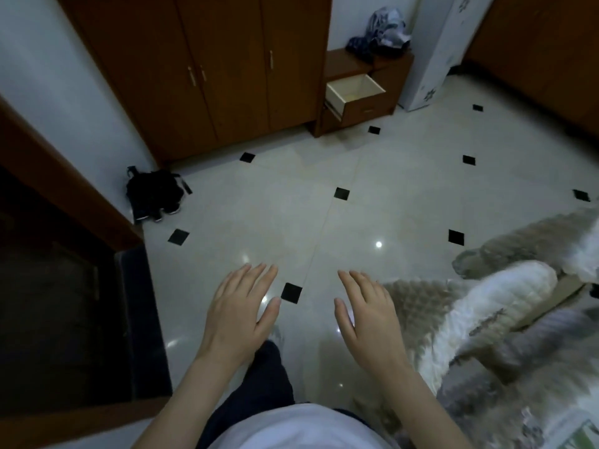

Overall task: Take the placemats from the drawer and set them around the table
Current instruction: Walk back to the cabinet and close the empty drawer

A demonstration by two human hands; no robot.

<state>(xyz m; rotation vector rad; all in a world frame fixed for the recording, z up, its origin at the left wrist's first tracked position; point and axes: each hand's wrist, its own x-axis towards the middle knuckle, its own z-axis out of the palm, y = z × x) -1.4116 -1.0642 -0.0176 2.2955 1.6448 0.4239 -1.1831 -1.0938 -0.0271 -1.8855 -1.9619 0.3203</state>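
Note:
A small brown nightstand [353,61] stands against the far wall, its top drawer [355,90] pulled out, pale inside, with nothing visible in it from here. No placemats and no table show in the head view. My left hand [240,309] and my right hand [366,314] hover palm down over the tiled floor, fingers straight and spread, holding nothing. Both are far from the drawer.
A brown wardrobe [210,66] fills the far wall. A black bag [154,192] lies on the floor at left. Crumpled clothes [379,30] sit on the nightstand. Grey and white fluffy bedding [492,306] bulges in from the right. A dark doorway [48,303] opens at left.

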